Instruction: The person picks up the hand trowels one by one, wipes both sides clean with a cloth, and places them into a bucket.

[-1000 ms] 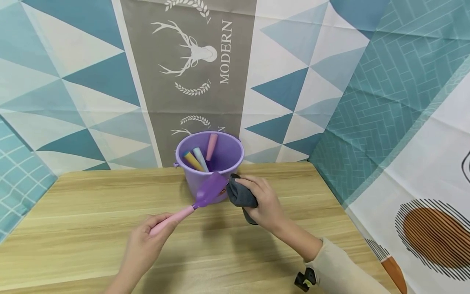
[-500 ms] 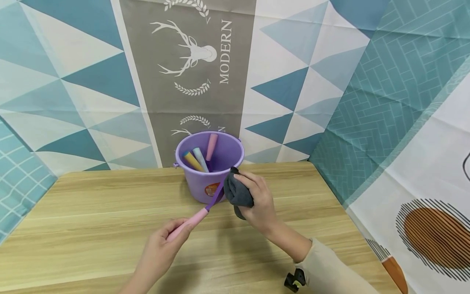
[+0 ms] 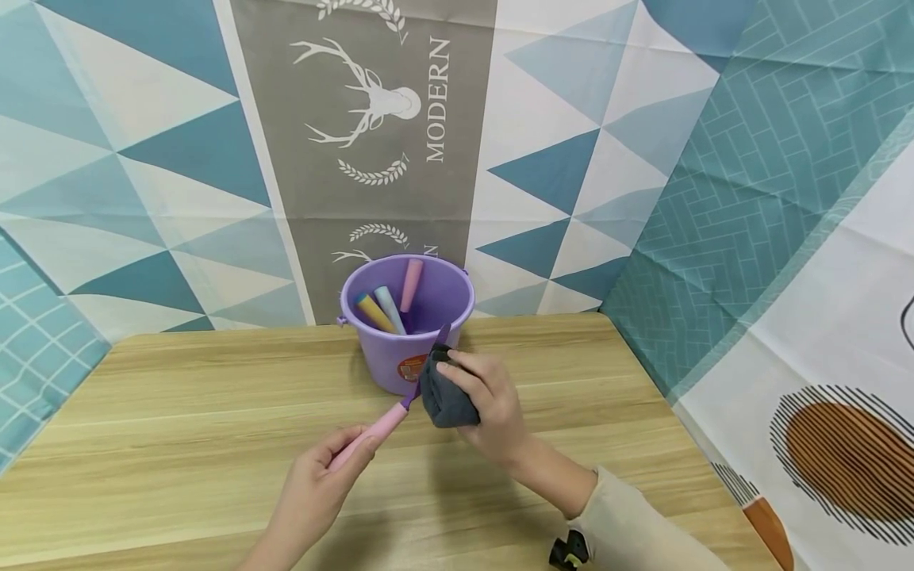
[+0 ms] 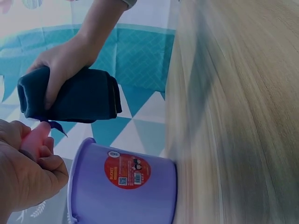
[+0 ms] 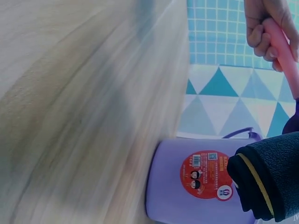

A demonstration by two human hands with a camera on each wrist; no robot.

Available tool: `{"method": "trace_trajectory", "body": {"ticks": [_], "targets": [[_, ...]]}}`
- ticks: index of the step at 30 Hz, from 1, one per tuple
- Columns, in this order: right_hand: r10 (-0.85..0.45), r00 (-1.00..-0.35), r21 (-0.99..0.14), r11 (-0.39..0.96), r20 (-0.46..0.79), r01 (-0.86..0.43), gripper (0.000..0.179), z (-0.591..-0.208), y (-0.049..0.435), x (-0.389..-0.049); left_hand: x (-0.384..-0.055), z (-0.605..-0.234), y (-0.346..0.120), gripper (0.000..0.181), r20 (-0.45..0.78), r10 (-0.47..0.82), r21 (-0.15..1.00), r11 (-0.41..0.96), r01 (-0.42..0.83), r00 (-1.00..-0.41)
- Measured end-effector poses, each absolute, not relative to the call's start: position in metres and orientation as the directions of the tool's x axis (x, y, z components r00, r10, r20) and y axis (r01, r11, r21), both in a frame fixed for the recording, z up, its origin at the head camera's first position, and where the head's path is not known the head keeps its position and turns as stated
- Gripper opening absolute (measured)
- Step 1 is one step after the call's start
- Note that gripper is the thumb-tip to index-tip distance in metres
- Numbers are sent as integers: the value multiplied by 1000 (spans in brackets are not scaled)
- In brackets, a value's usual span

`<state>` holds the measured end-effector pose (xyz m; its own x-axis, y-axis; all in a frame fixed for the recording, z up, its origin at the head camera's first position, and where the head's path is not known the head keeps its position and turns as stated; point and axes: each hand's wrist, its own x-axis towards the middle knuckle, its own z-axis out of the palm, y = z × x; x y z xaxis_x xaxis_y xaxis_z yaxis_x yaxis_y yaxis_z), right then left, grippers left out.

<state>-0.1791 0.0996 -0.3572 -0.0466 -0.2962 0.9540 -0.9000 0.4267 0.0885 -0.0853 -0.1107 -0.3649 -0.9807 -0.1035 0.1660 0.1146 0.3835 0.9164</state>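
Observation:
My left hand grips the pink handle of a toy shovel with a purple blade. The blade is turned nearly edge-on, its tip showing above a dark grey folded cloth. My right hand holds that cloth against the blade, covering most of it. In the left wrist view the cloth hangs in folds under the right hand's fingers. Both hands are above the table, in front of a purple bucket. The right hand itself is out of sight in the right wrist view, where the cloth appears.
Inside the bucket stand a yellow handle, a light blue handle and a pink handle. The bucket stands at the back of the wooden table, near a patterned wall covering. Another covering hangs at the right.
The shovel has turned from face-up to nearly edge-on, and my left hand has shifted right. My right hand and the cloth have moved left, down along the blade.

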Motion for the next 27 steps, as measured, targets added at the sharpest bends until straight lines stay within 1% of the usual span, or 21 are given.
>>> {"method": "trace_trajectory", "body": {"ticks": [3,5,7,10,14,17,23,27], "targets": [[-358,22,183,422,933,-888,24,-360,99,-178,-85,-364,-112,22,166,-111,915,387,111,-980],[-391,45,220,416,919,-883,23,-361,100,-177,-85,-364,-113,21,162,-114,915,389,106,-980],[-392,55,228,411,918,-883,22,-361,102,-177,-85,-364,-114,20,170,-116,914,390,112,-979],[-322,27,165,408,946,-898,23,-358,105,-180,-85,-365,-115,18,170,-106,919,377,118,-980],[-186,-75,10,418,980,-908,25,-351,110,-186,-82,-366,-113,16,165,-90,925,359,122,-982],[-130,-127,-61,423,983,-904,25,-348,113,-188,-81,-365,-111,15,163,-78,931,343,127,-983],[-113,-137,-81,404,984,-911,25,-348,111,-188,-79,-364,-107,14,178,-60,930,335,148,-982],[-124,-116,-59,386,986,-921,26,-351,107,-187,-78,-363,-107,15,192,-70,928,336,158,-979]]}}
